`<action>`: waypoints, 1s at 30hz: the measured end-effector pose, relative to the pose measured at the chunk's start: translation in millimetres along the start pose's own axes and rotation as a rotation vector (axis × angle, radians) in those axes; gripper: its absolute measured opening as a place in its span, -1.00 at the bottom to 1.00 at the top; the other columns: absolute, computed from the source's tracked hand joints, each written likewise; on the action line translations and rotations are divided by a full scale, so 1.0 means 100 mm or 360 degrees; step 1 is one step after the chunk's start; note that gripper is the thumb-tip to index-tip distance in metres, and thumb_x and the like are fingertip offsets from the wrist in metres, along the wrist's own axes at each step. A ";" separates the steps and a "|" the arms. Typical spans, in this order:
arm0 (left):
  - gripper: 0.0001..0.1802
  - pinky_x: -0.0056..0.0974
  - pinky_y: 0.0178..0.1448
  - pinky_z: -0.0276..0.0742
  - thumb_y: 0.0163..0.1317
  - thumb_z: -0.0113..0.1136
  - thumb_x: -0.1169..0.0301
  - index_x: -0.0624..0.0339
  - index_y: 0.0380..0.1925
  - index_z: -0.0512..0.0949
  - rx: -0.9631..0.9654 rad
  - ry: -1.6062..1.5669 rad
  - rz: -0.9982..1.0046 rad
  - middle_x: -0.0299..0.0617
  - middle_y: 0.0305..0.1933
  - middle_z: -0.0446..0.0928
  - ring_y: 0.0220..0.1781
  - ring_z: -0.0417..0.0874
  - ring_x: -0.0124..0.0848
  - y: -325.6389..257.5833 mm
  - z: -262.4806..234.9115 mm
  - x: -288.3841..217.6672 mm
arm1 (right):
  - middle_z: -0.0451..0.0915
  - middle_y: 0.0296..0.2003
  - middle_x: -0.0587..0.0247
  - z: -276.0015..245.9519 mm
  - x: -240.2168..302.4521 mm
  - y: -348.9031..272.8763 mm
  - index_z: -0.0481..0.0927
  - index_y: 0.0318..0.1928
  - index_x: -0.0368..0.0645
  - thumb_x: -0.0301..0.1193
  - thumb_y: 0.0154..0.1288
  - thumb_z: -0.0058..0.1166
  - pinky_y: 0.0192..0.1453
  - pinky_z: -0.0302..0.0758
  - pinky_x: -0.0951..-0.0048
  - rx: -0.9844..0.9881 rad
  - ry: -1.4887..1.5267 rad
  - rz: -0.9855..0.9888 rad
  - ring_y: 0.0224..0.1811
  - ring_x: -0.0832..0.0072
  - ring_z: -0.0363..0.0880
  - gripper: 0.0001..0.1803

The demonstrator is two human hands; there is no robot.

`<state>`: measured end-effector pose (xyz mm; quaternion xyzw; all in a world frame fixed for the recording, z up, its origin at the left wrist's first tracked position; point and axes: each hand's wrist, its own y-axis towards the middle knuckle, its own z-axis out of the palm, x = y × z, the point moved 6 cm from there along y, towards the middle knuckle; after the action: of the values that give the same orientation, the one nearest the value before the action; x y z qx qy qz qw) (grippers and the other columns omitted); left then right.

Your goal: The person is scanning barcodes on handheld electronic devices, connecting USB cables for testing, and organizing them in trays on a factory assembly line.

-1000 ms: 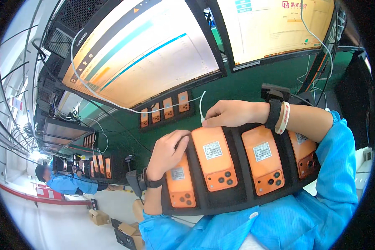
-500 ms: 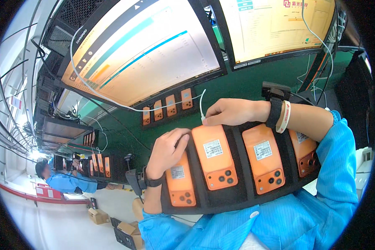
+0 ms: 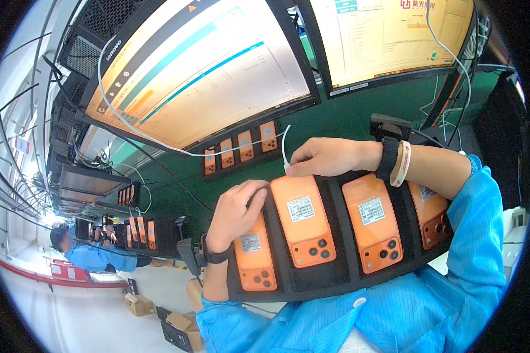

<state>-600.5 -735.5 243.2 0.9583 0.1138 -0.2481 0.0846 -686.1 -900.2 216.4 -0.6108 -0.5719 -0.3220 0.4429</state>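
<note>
Here's my right hand at the far edge of the black tray, thumb and fingers closed in a pinch on the plug end of the white cable! The second phone from the tray's left lies right below that pinch, camera end toward the tray's near edge, its far end just beside my fingertips. Is the plug seated? My fingers cover it, I can't tell. Over to my left hand, loosely bent above the tray's left end, a gap between thumb and forefinger, nothing seen in it. It covers the far end of the leftmost phone; whether it touches, I can't tell. The third phone and the fourth phone fill the tray's right part, my right forearm crossing near the fourth. Beyond the tray, two monitors glow!
</note>
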 end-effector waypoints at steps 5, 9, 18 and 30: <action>-0.81 -0.09 -0.10 0.51 0.33 0.04 0.40 0.25 -0.18 0.56 -0.0091 0.0019 0.0070 0.00 -0.25 0.61 -0.22 0.62 0.00 0.00 -0.01 -0.01 | 0.66 -0.35 0.21 0.00 0.01 -0.01 0.66 -0.16 -0.31 -0.12 0.43 0.03 -0.11 0.46 0.45 0.0001 0.0000 -0.0006 -0.29 0.57 0.52 -0.56; -0.81 -0.09 -0.10 0.51 0.34 0.04 0.39 0.25 -0.18 0.56 -0.0092 0.0018 0.0071 0.00 -0.24 0.61 -0.22 0.62 0.00 -0.01 0.00 -0.01 | 0.67 -0.33 0.20 0.00 -0.01 0.01 0.67 -0.13 -0.31 -0.12 0.43 0.03 -0.10 0.46 0.46 0.0020 -0.0014 0.0014 -0.28 0.56 0.54 -0.56; -0.74 -0.14 -0.01 0.52 0.38 0.00 0.37 0.35 -0.12 0.55 0.0000 0.0009 0.0010 0.08 -0.19 0.61 -0.11 0.64 0.01 0.01 -0.01 -0.01 | 0.67 -0.32 0.15 0.00 0.00 0.01 0.66 -0.11 -0.36 -0.10 0.46 0.00 -0.09 0.48 0.44 0.0036 -0.0005 0.0093 -0.28 0.54 0.55 -0.51; -0.72 -0.29 0.08 0.49 0.46 -0.06 0.36 0.31 -0.13 0.59 -0.0626 -0.0511 -0.0520 -0.14 -0.15 0.67 -0.06 0.66 -0.37 -0.29 -0.35 0.73 | 0.66 -0.29 -0.16 0.00 0.06 -0.08 0.64 -0.18 -0.39 -0.06 0.42 -0.03 -0.05 0.53 0.23 -0.0097 -0.0291 -0.0104 -0.18 0.04 0.66 -0.46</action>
<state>-529.7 -687.3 234.0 0.8410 0.2975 -0.3800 0.2445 -693.4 -898.5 223.2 -0.6319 -0.6195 -0.2963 0.3593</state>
